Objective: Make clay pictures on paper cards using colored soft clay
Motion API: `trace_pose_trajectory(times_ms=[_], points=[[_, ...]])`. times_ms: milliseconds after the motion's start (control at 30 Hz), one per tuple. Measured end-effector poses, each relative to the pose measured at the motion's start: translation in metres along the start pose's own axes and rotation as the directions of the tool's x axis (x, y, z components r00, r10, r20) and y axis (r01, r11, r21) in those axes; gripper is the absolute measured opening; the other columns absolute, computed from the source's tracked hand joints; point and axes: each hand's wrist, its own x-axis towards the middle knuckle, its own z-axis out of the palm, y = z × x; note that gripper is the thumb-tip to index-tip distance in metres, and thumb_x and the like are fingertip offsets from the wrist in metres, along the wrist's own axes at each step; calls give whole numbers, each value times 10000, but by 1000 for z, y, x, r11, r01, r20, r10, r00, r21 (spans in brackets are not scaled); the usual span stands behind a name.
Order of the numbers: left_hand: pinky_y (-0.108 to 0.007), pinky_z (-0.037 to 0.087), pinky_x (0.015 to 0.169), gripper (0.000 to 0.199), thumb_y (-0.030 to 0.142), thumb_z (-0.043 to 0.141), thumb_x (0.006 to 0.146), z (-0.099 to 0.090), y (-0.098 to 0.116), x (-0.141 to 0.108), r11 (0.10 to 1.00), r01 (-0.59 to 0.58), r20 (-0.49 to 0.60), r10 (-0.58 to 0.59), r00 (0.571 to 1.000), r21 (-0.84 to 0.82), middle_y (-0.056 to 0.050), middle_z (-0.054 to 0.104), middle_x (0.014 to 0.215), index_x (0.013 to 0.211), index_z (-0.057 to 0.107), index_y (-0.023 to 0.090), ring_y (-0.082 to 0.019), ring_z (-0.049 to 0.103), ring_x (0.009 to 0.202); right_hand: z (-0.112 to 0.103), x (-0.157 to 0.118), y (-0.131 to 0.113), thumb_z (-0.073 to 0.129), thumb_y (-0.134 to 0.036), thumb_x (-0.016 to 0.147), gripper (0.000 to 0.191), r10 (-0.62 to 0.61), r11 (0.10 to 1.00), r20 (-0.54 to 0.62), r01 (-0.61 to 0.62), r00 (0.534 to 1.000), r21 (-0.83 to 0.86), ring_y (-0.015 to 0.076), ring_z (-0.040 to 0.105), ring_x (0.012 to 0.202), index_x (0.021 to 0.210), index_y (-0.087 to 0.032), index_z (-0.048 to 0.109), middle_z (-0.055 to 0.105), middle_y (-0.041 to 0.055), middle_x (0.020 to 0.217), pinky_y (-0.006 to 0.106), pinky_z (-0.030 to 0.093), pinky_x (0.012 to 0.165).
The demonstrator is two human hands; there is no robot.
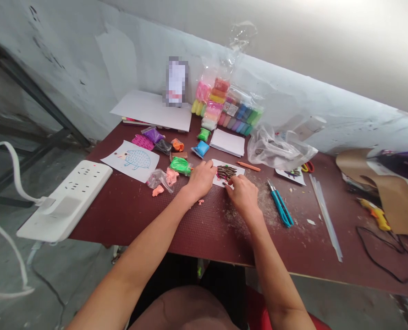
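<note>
Workroom w/ scuffed pale wall [131, 41] in bkgd; a dark red-brown counter [121, 220], strewn w/ crumbs & scraps, runs below it. At ctr., a person's two bare hands meet over a small white card [240, 171] bearing a spiky brown piece [228, 171]: dark brown, pointed strips set close in overlapping rows, w/ a touch of green up top & pinkish-red bits at the lower L edge. Piece lies flat on the card, btwn the hands, partly hidden by fingers.

L hand [203, 178] is at the card's L side, fingers bent & close together; can't tell if they grip anything. R hand [244, 192] is at the lower R, thumb & index tips near each other at the piece's edge; can't tell whether they pinch something.

Just beyond the card, an orange stick [248, 166]; to R, a teal cutter [281, 207], blade bared. To L, a green packet [179, 165], peach lumps [172, 176] & a sheet w/ a blue hedgehog drawing [140, 159]. At rear, clear packs of multicolored blocks [233, 110] by the wall, a crumpled plastic bag [276, 149] nearby.
</note>
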Motion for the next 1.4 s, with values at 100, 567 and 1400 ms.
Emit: trace_pose_trajectory(times_ms=[100,567,1400], points=[[-362,527,962,376,123,393,1075,1,0,0,1000,0,-9,0,1000,0,-147,650,1320,1277,710,137,-278,605,1222,4,-1,2,603,-325,1055,237,4,999,-39,-3,999,34,237,721,1077,1185,-226,774,749,99,1215,291,467,756],[-352,523,970,384,112,388,1070,2,-1,1,1000,-1,-12,1,1000,10,-139,652,1324,1273,712,147,-267,599,1217,18,-1,13,532,-209,1029,203,-57,977,-144,85,988,197,234,684,1003,1135,-186,704,725,119,1208,291,416,721],[-367,524,953,386,110,377,1067,2,-2,1,1000,-5,-11,5,1000,-3,-153,648,1315,1249,717,131,-277,600,1213,17,13,16,593,-249,961,193,96,926,-176,-23,980,376,229,716,896,957,-207,782,815,84,994,295,440,783]])
